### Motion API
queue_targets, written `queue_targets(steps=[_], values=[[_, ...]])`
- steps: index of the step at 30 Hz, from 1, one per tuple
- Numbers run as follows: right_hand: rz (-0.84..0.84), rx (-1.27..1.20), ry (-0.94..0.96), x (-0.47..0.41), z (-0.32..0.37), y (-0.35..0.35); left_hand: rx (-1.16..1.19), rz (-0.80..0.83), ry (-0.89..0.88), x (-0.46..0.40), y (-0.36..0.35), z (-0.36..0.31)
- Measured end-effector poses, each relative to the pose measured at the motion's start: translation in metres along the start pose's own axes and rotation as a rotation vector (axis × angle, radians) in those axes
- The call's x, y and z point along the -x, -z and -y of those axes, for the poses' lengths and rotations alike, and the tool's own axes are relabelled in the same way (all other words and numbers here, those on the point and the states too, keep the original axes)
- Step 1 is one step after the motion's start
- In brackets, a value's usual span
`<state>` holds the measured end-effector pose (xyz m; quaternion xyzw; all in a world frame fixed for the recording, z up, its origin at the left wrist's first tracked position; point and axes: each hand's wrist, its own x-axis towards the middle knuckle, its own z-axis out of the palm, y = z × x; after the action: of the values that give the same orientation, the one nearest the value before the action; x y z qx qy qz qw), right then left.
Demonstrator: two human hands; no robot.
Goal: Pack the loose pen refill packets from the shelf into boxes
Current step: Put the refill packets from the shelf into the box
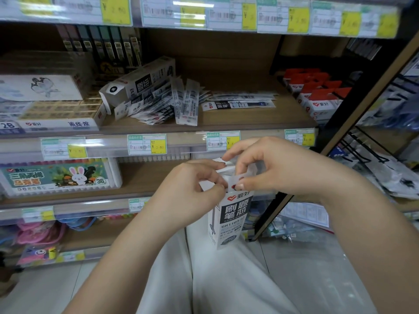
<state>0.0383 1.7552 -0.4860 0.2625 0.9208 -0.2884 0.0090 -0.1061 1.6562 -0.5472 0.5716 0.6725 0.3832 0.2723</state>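
Wooden shelf (pixel 238 120): loose refill packets (pixel 167 105) | both grips, left hand (pixel 192 189), right hand (pixel 267 168), pinching upright box (pixel 231 218) flaps

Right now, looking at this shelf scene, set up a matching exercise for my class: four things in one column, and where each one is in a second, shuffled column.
Things
1. upright refill box
2. loose refill packets
3. tilted refill box
4. red-topped boxes

Places
A. at the right end of the middle shelf
B. leaning on the heap of packets, open end toward the camera
C. held in both hands, below the shelf edge
D. spread flat on the middle shelf board

Pairs: 1-C, 2-D, 3-B, 4-A
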Motion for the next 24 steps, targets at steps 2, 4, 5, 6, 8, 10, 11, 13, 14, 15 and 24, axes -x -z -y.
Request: queue_targets(steps=[2,4,5,6,8,10,11,13,14,15,24], values=[[0.036,0.055,-0.017,-0.001,-0.003,0.005,0.028,-0.007,0.026,0.001,0.000,-0.001],[0.063,0.078,-0.040,-0.002,-0.005,0.007,0.048,-0.013,0.038,0.001,-0.001,0.000],[0.075,0.080,-0.049,-0.003,-0.005,0.008,0.038,-0.014,0.040,0.000,-0.001,-0.001],[0.086,0.078,-0.055,-0.003,-0.004,0.007,0.027,-0.012,0.037,0.000,-0.001,-0.001],[0.099,0.065,-0.055,-0.004,-0.002,0.004,-0.008,-0.001,0.012,-0.001,-0.001,-0.001],[0.082,0.047,-0.044,-0.006,0.000,-0.001,-0.060,-0.010,-0.004,-0.001,-0.001,0.000],[0.071,0.037,-0.040,-0.007,0.001,-0.004,-0.068,-0.015,-0.004,-0.001,-0.001,0.000],[0.054,0.027,-0.022,-0.008,0.002,-0.010,-0.063,-0.022,0.009,-0.001,0.000,0.002],[0.051,0.039,-0.010,-0.008,0.003,-0.012,-0.061,-0.029,0.011,0.000,0.001,0.003],[0.054,0.067,0.003,-0.008,0.004,-0.013,-0.057,-0.028,0.010,0.000,0.001,0.004],[0.163,0.521,-0.018,-0.005,0.009,-0.016,-0.039,-0.043,-0.045,-0.001,-0.008,0.002]])
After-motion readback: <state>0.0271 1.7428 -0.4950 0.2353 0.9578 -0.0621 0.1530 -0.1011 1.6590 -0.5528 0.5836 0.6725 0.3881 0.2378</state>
